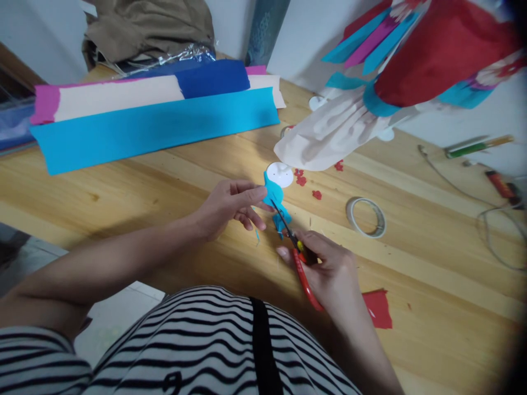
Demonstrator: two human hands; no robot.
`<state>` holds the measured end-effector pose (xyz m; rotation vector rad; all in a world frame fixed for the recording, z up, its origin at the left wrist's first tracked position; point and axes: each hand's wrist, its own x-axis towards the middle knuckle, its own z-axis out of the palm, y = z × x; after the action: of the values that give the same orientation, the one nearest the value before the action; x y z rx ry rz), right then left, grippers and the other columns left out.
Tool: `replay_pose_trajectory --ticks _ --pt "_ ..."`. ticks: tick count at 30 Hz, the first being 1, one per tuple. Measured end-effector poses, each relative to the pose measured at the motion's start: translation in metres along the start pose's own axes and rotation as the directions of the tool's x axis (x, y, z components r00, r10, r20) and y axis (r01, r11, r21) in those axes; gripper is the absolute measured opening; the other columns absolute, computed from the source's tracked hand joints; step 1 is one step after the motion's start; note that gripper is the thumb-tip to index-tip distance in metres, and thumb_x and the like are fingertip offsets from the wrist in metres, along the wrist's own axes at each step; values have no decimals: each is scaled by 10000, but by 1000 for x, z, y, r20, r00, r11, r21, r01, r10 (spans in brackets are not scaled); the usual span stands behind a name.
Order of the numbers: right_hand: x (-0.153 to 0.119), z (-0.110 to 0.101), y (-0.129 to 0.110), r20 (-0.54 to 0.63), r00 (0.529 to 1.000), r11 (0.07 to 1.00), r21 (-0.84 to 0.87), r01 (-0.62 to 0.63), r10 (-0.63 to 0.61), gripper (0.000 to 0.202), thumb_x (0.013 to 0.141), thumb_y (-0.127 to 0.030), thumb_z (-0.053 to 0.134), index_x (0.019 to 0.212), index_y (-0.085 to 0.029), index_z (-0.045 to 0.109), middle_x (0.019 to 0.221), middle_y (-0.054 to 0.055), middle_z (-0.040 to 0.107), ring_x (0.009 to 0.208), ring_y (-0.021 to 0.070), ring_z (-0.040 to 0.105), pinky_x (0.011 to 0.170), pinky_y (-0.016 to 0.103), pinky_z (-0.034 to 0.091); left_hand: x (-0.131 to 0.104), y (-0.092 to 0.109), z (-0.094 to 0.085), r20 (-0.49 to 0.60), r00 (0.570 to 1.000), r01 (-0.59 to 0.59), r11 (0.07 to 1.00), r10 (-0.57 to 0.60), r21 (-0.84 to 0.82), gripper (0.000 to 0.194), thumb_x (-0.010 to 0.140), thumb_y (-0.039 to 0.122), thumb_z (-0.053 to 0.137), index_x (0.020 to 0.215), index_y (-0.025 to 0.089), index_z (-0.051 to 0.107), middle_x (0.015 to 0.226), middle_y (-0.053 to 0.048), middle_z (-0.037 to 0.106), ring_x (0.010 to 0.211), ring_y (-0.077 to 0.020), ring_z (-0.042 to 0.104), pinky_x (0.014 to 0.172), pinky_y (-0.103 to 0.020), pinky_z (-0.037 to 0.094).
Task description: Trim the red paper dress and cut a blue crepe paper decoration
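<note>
A small piece of light-blue paper (273, 191) is pinched between the thumb and fingers of my left hand (230, 208). My right hand (329, 269) grips red-handled scissors (303, 277), whose blades point up and left into the blue paper. Part of that paper hangs as a strip (281, 222) beside the blades. Behind the held piece a white disc (280, 174) lies on the wooden table (206, 164), with small red cut-outs (301, 180) to its right. A thin blue scrap (257, 237) shows below my left fingers.
Sheets of light-blue paper (164, 123), dark-blue paper (216, 78) and pink paper (45, 104) lie at the back left. A red and white paper craft (436, 60) rises at the back right. Tape roll (381, 222), red scrap (379, 309) and a cable (448, 192) are on the right.
</note>
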<state>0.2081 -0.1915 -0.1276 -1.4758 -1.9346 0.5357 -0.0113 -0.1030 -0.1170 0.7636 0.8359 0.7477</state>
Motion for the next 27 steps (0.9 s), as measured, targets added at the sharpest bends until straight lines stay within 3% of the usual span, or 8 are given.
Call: replay_pose_trajectory --ticks 9,14,22,27 --pt "3 0 -4 27 999 1000 15 -25 25 220 964 -396 732 929 -187 790 681 24 684 510 153 559 485 294 468 -2 1 2 -27 999 -43 997 45 65 252 693 335 822 626 141 675 591 -5 675 445 -68 576 428 -178 417" --pt "0 0 -2 32 998 998 21 -51 50 247 954 -412 734 927 -175 794 689 24 674 523 150 529 501 296 450 0 -2 0 -12 998 -59 996 60 59 251 695 329 817 611 151 661 596 4 685 436 -61 558 420 -181 397" --pt "-6 -2 6 179 972 979 106 -175 155 319 928 -490 756 887 -174 771 678 -12 592 569 142 486 531 273 404 1 -2 -2 28 995 -98 994 97 47 226 720 302 816 633 150 672 615 4 705 468 -62 586 444 -173 410" --pt "-7 -2 8 214 960 968 136 -211 180 356 903 -541 763 874 -187 755 670 -32 535 564 133 440 526 267 381 0 0 -1 25 994 -106 992 104 74 242 728 317 817 633 150 669 603 1 696 484 -66 593 462 -176 423"
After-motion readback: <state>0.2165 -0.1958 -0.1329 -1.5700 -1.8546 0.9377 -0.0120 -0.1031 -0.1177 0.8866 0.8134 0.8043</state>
